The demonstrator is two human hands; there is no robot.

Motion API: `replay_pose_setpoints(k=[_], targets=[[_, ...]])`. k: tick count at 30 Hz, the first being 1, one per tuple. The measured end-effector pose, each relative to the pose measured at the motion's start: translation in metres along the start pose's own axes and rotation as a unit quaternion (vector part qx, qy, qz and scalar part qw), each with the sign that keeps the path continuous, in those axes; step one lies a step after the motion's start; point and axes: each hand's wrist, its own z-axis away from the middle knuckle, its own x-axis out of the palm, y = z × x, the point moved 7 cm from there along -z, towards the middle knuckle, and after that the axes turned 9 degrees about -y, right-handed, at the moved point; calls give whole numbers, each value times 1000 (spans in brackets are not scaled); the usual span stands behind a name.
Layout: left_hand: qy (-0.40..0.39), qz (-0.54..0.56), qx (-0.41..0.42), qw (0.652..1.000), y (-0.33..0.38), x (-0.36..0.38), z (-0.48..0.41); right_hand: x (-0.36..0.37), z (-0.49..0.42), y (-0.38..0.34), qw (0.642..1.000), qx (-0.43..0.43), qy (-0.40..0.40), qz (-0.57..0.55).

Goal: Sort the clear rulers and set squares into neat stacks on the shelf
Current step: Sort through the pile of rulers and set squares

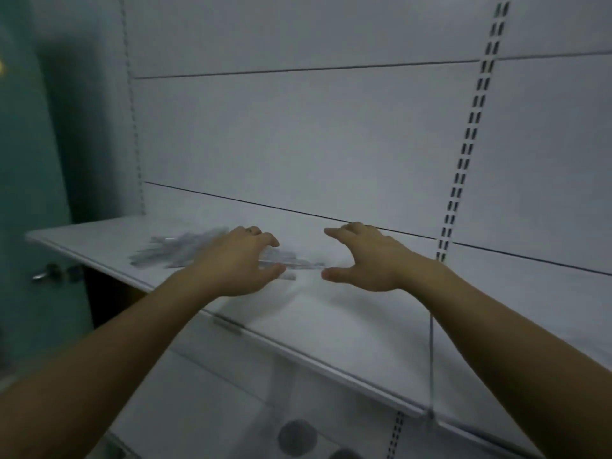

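A loose heap of clear rulers and set squares [178, 248] lies on the white shelf [347, 326], left of centre. My left hand [243, 260] hovers over the heap's right end, fingers curved, thumb near a clear ruler [298, 261] that sticks out to the right; I cannot tell whether it touches. My right hand [361, 256] is spread open just right of that ruler's tip, thumb and fingers apart, holding nothing. The picture is blurred.
The shelf's back panel [298, 134] rises close behind the hands, with a slotted upright [463, 160] at the right. A green door [29, 193] with a metal handle [46, 274] stands at the left. Round dark objects [296, 437] show on a lower level.
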Motion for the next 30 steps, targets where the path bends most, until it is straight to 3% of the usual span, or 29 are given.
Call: replay_pose_setpoints(k=[6,12,17,21,26,30], targets=[[-25,61,-90,994,-121,18,31,34,-82,-72,997,-32,-58,-42],[-27,104,-113,988,-170,49,12,71,-139,-82,993,-6,-116,-36],[-19,35,-132,990,-182,63,-28,82,-180,-76,994,-8,-102,-47],[-10,57,-174,983,-206,61,-51,77,-209,-77,995,-39,-89,-29],[-78,61,-245,964,-246,68,-68,66,-237,-79,994,-78,-72,1],[-103,76,-241,962,-253,72,-77,63,-244,-82,991,-112,-66,7]])
